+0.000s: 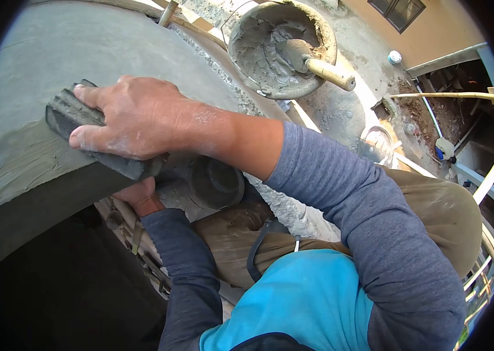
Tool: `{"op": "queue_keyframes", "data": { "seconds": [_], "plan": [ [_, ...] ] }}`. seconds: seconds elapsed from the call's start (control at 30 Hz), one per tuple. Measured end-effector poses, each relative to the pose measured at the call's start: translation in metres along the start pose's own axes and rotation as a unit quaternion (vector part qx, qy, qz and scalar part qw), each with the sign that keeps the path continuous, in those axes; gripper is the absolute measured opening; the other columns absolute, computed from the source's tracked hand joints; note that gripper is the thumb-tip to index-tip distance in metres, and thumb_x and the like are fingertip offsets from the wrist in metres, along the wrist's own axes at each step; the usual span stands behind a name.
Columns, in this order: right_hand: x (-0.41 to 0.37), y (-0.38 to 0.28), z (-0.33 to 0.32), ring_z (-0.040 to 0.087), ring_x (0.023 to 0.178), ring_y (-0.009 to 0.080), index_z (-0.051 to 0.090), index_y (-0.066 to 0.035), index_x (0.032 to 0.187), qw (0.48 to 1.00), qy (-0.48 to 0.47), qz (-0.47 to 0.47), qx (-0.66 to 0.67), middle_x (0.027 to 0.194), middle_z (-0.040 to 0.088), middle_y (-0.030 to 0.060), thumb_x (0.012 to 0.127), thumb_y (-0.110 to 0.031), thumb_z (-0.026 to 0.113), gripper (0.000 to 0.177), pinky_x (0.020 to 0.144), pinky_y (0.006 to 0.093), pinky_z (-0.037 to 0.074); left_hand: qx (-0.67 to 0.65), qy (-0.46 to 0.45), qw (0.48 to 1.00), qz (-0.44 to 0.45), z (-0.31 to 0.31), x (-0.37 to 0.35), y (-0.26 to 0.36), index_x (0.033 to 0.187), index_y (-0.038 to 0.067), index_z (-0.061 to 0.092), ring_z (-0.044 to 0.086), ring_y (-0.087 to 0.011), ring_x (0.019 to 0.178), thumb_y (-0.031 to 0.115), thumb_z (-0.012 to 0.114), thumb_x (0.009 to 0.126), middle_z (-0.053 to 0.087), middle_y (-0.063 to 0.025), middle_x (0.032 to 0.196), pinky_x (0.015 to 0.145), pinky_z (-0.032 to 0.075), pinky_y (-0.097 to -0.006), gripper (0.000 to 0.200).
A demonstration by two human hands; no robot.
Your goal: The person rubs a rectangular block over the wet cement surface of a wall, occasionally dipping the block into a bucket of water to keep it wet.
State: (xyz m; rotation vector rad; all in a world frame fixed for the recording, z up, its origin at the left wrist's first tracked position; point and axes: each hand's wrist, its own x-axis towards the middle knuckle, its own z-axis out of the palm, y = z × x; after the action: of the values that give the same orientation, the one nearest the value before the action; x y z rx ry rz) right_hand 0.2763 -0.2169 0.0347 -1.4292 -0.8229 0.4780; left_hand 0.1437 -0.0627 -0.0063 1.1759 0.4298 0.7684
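My right hand (133, 117) is closed over a dark grey, cement-smeared slab (68, 114), perhaps a float or foam pad. Thumb and fingers grip its upper side, and the slab lies against the grey plaster (112, 47) along its lower edge. Beside it, a patch of plaster (22, 161) looks rougher and streaked. Lower down, my left hand (137, 194) is under the slab's near end by the plaster's edge. Its fingers are mostly hidden, so what it holds does not show.
A bucket of wet mortar (258, 52) stands at the top, with a wooden-handled trowel (330, 73) resting in it. A dark round container (216, 182) is near my knee. Bamboo poles (446, 95) and pipes lie right. Below the plaster edge is a dark opening (66, 269).
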Motion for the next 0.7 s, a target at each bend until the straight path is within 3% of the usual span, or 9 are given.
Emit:
{"op": "queue_keyframes", "data": {
  "seconds": [0.1, 0.17, 0.2, 0.23, 0.3, 0.37, 0.43, 0.5, 0.7],
  "plan": [
    [-0.004, -0.003, 0.0, 0.065, 0.101, 0.035, 0.046, -0.012, 0.144, 0.994, 0.042, -0.024, -0.103, 0.092, 0.065, 0.0248, 0.087, -0.063, 0.053, 0.077, 0.086, 0.048, 0.052, 0.032, 0.01, 0.999, 0.016, -0.012, 0.003, -0.004, 0.148, 0.009, 0.033, 0.036, -0.0306, 0.139, 0.064, 0.034, 0.095, 0.036, -0.0116, 0.152, 0.115, 0.029, -0.0493, 0.077],
    [-0.017, 0.042, -0.004, 0.064, 0.104, 0.0347, 0.045, -0.011, 0.145, 0.985, -0.002, 0.12, -0.124, 0.097, 0.066, 0.0253, 0.087, -0.062, 0.054, 0.078, 0.085, 0.0478, 0.051, 0.039, 0.009, 0.999, 0.022, -0.055, 0.02, -0.009, 0.148, 0.01, 0.034, 0.037, -0.0311, 0.138, 0.065, 0.033, 0.095, 0.037, -0.0119, 0.151, 0.115, 0.029, -0.0495, 0.077],
    [-0.022, 0.086, 0.001, 0.063, 0.108, 0.0355, 0.041, -0.012, 0.147, 0.977, -0.032, 0.187, -0.098, 0.108, 0.066, 0.0246, 0.087, -0.063, 0.053, 0.08, 0.088, 0.0484, 0.05, -0.096, -0.125, 0.987, -0.022, -0.086, 0.031, -0.013, 0.147, 0.01, 0.037, 0.039, -0.0316, 0.137, 0.065, 0.034, 0.095, 0.039, -0.0118, 0.15, 0.115, 0.029, -0.0496, 0.076],
    [-0.035, 0.135, 0.009, 0.058, 0.117, 0.036, 0.037, -0.012, 0.149, 0.963, -0.014, 0.241, -0.117, 0.123, 0.062, 0.0242, 0.087, -0.064, 0.052, 0.082, 0.094, 0.0482, 0.046, -0.228, -0.255, 0.937, -0.068, -0.101, 0.037, -0.013, 0.146, 0.009, 0.039, 0.04, -0.032, 0.136, 0.065, 0.034, 0.095, 0.041, -0.0116, 0.148, 0.115, 0.03, -0.0498, 0.076],
    [-0.069, 0.235, 0.02, 0.044, 0.134, 0.036, 0.033, -0.004, 0.15, 0.931, -0.049, 0.337, -0.129, 0.145, 0.045, 0.0229, 0.09, -0.064, 0.047, 0.085, 0.109, 0.0426, 0.034, -0.193, -0.221, 0.954, -0.059, -0.094, 0.031, -0.01, 0.145, 0.009, 0.041, 0.042, -0.0319, 0.135, 0.065, 0.034, 0.095, 0.043, -0.0111, 0.147, 0.114, 0.031, -0.0495, 0.075],
    [-0.095, 0.279, 0.023, 0.042, 0.136, 0.035, 0.034, -0.008, 0.149, 0.909, -0.08, 0.377, -0.156, 0.147, 0.044, 0.0179, 0.092, -0.061, 0.045, 0.079, 0.109, 0.0459, 0.035, -0.16, -0.19, 0.967, -0.05, -0.069, 0.027, -0.01, 0.144, 0.009, 0.043, 0.043, -0.0319, 0.133, 0.065, 0.035, 0.095, 0.045, -0.0105, 0.146, 0.113, 0.032, -0.0491, 0.074],
    [-0.092, 0.259, 0.025, 0.041, 0.136, 0.0353, 0.034, -0.007, 0.149, 0.919, -0.036, 0.373, -0.123, 0.148, 0.043, 0.0184, 0.092, -0.061, 0.044, 0.079, 0.11, 0.0449, 0.034, -0.064, -0.042, 0.997, -0.025, -0.044, 0.015, -0.005, 0.144, 0.009, 0.043, 0.043, -0.0314, 0.133, 0.064, 0.036, 0.095, 0.045, -0.0098, 0.146, 0.112, 0.034, -0.0483, 0.074],
    [-0.073, 0.222, 0.025, 0.044, 0.133, 0.0368, 0.034, -0.005, 0.149, 0.929, 0.013, 0.361, -0.086, 0.144, 0.047, 0.0219, 0.092, -0.062, 0.042, 0.081, 0.11, 0.0432, 0.034, -0.064, -0.017, 0.998, -0.019, -0.06, 0.018, -0.009, 0.144, 0.01, 0.042, 0.043, -0.0311, 0.134, 0.064, 0.036, 0.095, 0.045, -0.0099, 0.146, 0.112, 0.034, -0.0477, 0.073],
    [-0.008, 0.034, 0.006, 0.058, 0.117, 0.0385, 0.045, -0.002, 0.142, 0.997, 0.016, 0.068, -0.028, 0.13, 0.056, 0.028, 0.091, -0.055, 0.051, 0.074, 0.099, 0.0417, 0.044, -0.022, -0.023, 0.999, 0.007, -0.04, 0.014, -0.005, 0.143, 0.009, 0.043, 0.043, -0.0288, 0.134, 0.059, 0.034, 0.098, 0.045, -0.0102, 0.145, 0.111, 0.036, -0.0456, 0.068]
  ]
}}
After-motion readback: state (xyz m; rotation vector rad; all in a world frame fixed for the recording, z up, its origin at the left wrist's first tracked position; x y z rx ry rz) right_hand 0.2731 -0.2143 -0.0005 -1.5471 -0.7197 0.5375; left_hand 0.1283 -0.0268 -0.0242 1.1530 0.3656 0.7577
